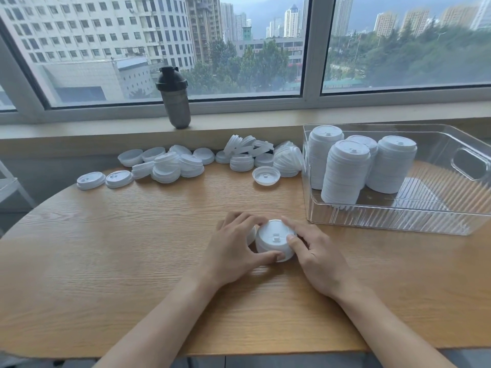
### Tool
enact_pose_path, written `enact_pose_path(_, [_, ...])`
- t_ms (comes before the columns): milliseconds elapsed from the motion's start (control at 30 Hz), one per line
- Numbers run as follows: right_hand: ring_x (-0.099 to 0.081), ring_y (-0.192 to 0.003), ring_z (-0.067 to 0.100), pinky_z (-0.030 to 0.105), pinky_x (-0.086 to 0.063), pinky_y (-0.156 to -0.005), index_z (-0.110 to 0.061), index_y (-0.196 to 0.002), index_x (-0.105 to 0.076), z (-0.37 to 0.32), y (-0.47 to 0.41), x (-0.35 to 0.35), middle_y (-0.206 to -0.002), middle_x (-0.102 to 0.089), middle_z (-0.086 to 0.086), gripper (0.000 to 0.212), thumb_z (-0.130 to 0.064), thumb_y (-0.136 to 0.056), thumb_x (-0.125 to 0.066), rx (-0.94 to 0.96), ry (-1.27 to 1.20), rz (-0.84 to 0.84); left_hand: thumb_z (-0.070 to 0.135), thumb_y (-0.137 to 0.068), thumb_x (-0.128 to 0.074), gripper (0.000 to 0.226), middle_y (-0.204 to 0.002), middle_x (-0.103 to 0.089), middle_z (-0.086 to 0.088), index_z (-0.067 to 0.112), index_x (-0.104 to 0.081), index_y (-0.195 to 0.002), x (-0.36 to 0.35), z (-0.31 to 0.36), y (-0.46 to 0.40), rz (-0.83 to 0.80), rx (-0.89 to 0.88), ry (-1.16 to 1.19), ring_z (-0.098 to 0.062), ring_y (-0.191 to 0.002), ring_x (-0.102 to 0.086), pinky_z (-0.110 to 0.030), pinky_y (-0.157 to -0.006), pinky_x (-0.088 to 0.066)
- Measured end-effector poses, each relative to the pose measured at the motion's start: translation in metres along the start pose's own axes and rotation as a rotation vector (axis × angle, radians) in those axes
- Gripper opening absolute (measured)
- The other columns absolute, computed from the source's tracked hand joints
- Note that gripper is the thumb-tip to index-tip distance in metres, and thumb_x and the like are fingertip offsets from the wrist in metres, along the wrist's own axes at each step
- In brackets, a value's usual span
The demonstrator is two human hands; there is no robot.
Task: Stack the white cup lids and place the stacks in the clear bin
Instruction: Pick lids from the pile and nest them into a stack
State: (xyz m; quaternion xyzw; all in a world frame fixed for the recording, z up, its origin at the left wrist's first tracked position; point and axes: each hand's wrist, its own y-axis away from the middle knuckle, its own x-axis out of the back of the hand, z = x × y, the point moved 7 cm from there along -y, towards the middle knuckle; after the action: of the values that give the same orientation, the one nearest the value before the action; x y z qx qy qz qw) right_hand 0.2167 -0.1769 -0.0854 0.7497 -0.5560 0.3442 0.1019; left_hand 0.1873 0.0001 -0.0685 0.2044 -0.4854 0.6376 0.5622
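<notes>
Worktop (pixel 111 251): light wood grain, rounded edge, set against a window ledge at 12 o'clock.

Clear bin (pixel 398 224): sits on the worktop at 2 o'clock from the hands, near them but apart. Holds four upright tall stacks (pixel 345 173) of white lids, grouped in its left half; the right half shows only the ribbed bottom and a handle cut-out.

Loose lids (pixel 191 162): a scattered row along the far edge of the worktop, 10 to 12 o'clock from the hands, well apart from them. Some lie flat, some are tipped on edge, some sit in short piles; one lies upside down (pixel 266 175) just left of the bin.

Shaker bottle (pixel 174 98): dark, upright on the window ledge at 11 o'clock.

Left hand (pixel 233 251): fingers curled round the left side of a short stack (pixel 275 239) of lids, thumb along its near edge.

Right hand (pixel 316 256): fingers laid against the right side of the same stack, one fingertip on the top lid's rim, thumb at the near side.

Short stack: stands on the worktop between both hands, at centre, top side up. Part of another lid (pixel 251 235) shows behind the left fingers; how it lies cannot be told.
</notes>
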Motion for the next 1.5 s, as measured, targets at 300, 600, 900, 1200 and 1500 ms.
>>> enact_pose_path(300, [-0.037, -0.134, -0.006, 0.009, -0.023, -0.109, -0.027, -0.151, -0.045, 0.0, 0.001, -0.002, -0.141, -0.052, -0.019, 0.045, -0.025, -0.107, -0.044, 0.002, 0.027, -0.018, 0.082, -0.071, -0.065, 0.077, -0.13, -0.055, 0.028, 0.037, -0.059, -0.134, 0.008, -0.004, 0.0, -0.006, -0.003, 0.009, 0.003, -0.13, -0.036, -0.025, -0.111, -0.026])
enact_pose_path(600, [-0.042, -0.132, -0.004, 0.013, -0.028, -0.107, -0.032, -0.15, -0.046, -0.005, 0.002, -0.001, -0.14, -0.05, -0.021, 0.063, -0.06, -0.095, -0.056, 0.047, 0.057, 0.004, 0.059, -0.071, -0.061, 0.087, -0.147, -0.044, 0.015, 0.031, -0.044, -0.151, 0.022, -0.06, 0.009, -0.066, 0.188, 0.177, -0.002, -0.138, -0.04, -0.036, -0.12, -0.034])
enact_pose_path(900, [-0.044, -0.128, -0.004, 0.019, -0.035, -0.106, -0.03, -0.146, -0.049, -0.006, 0.005, 0.0, -0.139, -0.053, -0.018, 0.06, -0.058, -0.094, -0.06, 0.032, 0.075, 0.022, 0.057, -0.078, -0.08, 0.095, -0.145, -0.051, 0.01, 0.023, -0.036, -0.156, 0.014, -0.063, 0.008, -0.058, 0.237, 0.156, -0.008, -0.133, -0.047, -0.031, -0.114, -0.038])
enact_pose_path(1200, [-0.048, -0.123, -0.003, 0.023, -0.04, -0.107, -0.03, -0.142, -0.05, -0.006, 0.005, 0.0, -0.131, -0.055, -0.021, 0.066, -0.059, -0.085, -0.07, 0.043, 0.066, 0.039, 0.083, -0.072, -0.061, 0.103, -0.142, -0.044, 0.009, 0.03, -0.034, -0.155, 0.016, -0.066, 0.008, -0.029, 0.281, 0.048, -0.011, -0.135, -0.038, -0.038, -0.117, -0.033])
enact_pose_path(1500, [-0.049, -0.121, -0.003, 0.02, -0.039, -0.104, -0.034, -0.14, -0.051, -0.004, 0.006, -0.001, -0.127, -0.055, -0.023, 0.063, -0.06, -0.085, -0.07, 0.049, 0.068, 0.046, 0.081, -0.07, -0.068, 0.095, -0.127, -0.047, 0.013, 0.032, -0.04, -0.146, 0.021, -0.066, 0.011, 0.036, 0.296, 0.067, -0.007, -0.122, -0.041, -0.033, -0.111, -0.034])
